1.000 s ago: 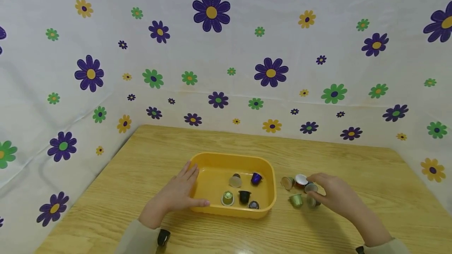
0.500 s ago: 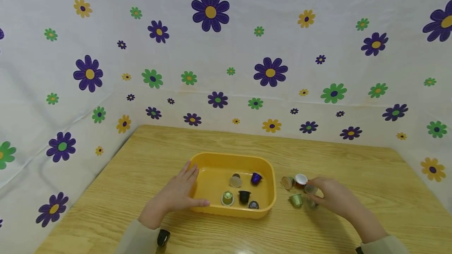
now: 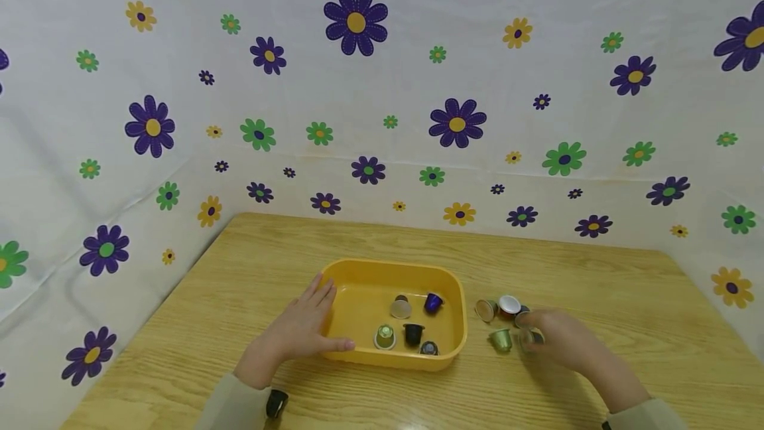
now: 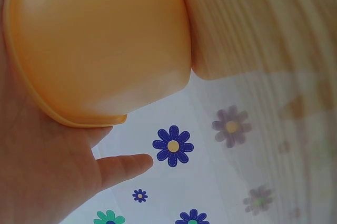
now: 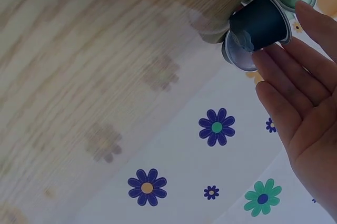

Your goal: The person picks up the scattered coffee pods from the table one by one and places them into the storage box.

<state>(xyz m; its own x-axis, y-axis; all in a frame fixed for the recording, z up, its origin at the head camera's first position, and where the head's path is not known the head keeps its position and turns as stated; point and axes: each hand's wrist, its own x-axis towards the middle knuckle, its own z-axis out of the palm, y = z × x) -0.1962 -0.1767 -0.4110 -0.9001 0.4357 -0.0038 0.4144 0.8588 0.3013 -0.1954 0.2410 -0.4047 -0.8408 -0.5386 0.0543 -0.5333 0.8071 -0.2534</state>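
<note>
Flower-printed cloth (image 3: 412, 71) rises at twelve o'clock behind a wood-grain worktop (image 3: 334, 234). Beyond the three o'clock end of a yellow tray (image 3: 390, 262), a dark capsule (image 5: 259, 22) lies on its side on the worktop. From the right hand (image 3: 564, 340) it sits at about nine o'clock, just beside the fingertips, so the right hand is much the nearer of the two. Its axis seems to run roughly nine to three, wide rim toward the tray, narrow base toward three.

The right hand's grip is unclenched: in the right wrist view the thumb stands apart from the rim, with a gap between, while the other fingers reach extended close by the capsule's body. Whether their tips touch it, I cannot tell.

From that capsule, a light green capsule (image 3: 502, 340) lies at nine o'clock, a tan-lidded capsule (image 3: 486, 310) at ten and a white-lidded capsule (image 3: 510, 304) at eleven.

At the tray's nine o'clock end the left hand (image 3: 298, 330) rests on the rim, fingers straight, thumb stretched along the near side, pinching nothing. Five capsules lie inside, a purple capsule (image 3: 433, 302) among them toward two o'clock.
</note>
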